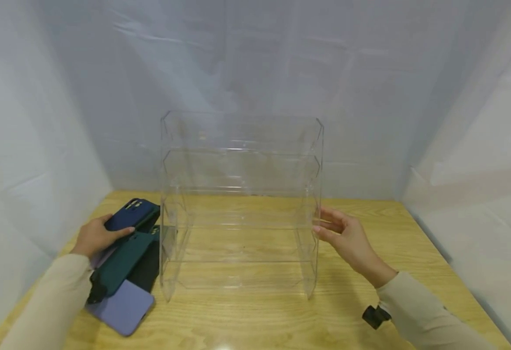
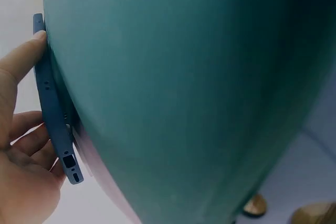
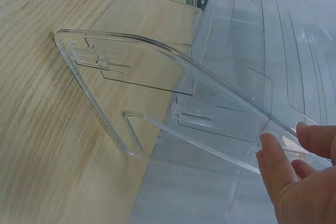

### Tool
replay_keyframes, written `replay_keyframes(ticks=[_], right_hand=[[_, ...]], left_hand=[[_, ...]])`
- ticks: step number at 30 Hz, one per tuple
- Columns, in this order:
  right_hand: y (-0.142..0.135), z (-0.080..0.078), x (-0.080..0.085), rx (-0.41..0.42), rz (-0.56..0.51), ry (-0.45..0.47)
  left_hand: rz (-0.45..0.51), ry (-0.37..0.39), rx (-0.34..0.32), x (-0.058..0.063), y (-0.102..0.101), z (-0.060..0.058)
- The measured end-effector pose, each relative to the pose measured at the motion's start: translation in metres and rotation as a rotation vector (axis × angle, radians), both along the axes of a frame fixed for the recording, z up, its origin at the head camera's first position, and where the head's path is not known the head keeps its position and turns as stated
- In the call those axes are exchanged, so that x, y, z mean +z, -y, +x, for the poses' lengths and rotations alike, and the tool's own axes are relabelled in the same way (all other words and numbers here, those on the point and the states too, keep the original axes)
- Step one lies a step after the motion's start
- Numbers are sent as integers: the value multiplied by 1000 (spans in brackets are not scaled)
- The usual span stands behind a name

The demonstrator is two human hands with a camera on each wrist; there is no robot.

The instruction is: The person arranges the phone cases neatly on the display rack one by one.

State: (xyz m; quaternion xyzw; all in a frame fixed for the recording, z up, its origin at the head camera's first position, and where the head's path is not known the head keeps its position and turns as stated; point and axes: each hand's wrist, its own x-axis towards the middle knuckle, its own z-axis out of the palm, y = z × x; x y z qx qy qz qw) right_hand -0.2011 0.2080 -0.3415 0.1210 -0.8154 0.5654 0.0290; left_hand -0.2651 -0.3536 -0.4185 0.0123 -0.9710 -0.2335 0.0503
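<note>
My left hand (image 1: 95, 236) grips a dark blue phone case (image 1: 126, 216), thumb and fingers on its opposite edges in the left wrist view. A teal phone case (image 2: 173, 77) fills much of that view, close to the camera. In the head view, the teal case lies tilted over a black case (image 1: 146, 267) and a lavender one (image 1: 124, 308) on the table. To their right stands a clear, tiered acrylic display stand (image 1: 238, 262). My right hand (image 1: 347, 238) holds the edge of its right side panel, thumb on one side and fingers on the other.
The stand occupies the middle of the wooden table (image 1: 246, 325). White sheeting (image 1: 255, 63) encloses the back and both sides. A small black device (image 1: 374, 317) is by the right wrist.
</note>
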Motion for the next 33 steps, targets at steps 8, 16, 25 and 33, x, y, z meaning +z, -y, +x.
replay_keyframes(ticks=[8,16,25,33], right_hand=[[2,0,1,-7,4,14],[3,-5,1,-6,6,28],[5,-8,1,-6,10,14],[2,-6,1,-14,2,21]], left_hand=[[50,-78,56,9,1,1],[148,-200,77,66,-14,6],[286,-284,133,131,-35,6],[343,-426,122,191,-83,1]])
